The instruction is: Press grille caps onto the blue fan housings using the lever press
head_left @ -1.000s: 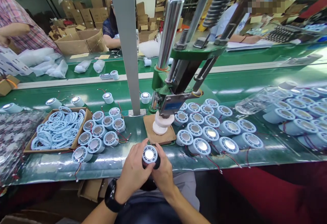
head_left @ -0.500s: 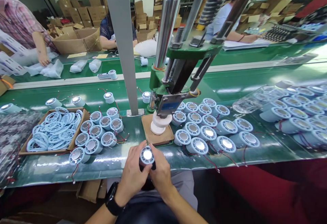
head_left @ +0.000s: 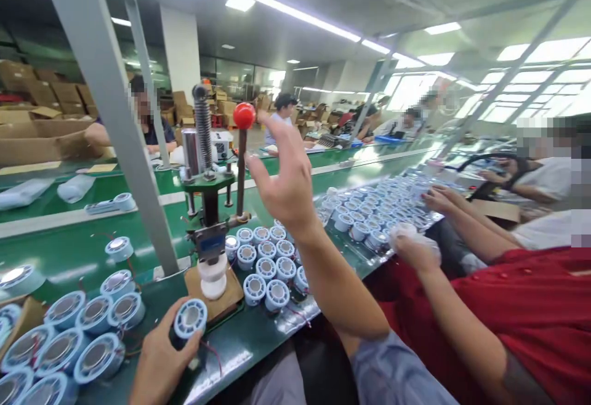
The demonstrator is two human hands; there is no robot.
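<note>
A round light-blue part with a silver centre (head_left: pixel 191 318) is held between the thumb and fingers of my left hand (head_left: pixel 164 352), just in front of the press. My right hand (head_left: pixel 289 174) is raised with its fingers apart, close to the red ball knob (head_left: pixel 244 116) on the press lever; whether it touches the knob is unclear. The green press (head_left: pixel 210 208) stands upright, its white round head (head_left: pixel 213 279) over a brown board (head_left: pixel 234 297). Nothing blue lies under the head.
Blue parts (head_left: pixel 266 267) with wires stand right of the press, more (head_left: pixel 95 312) at left. A grey post (head_left: pixel 111 116) rises left of it. A person in a red shirt (head_left: pixel 521 306) works close at right, hands holding clear plastic.
The view has turned up and to the right. My right hand has let go of the blue part and risen to the knob; my left hand keeps the part.
</note>
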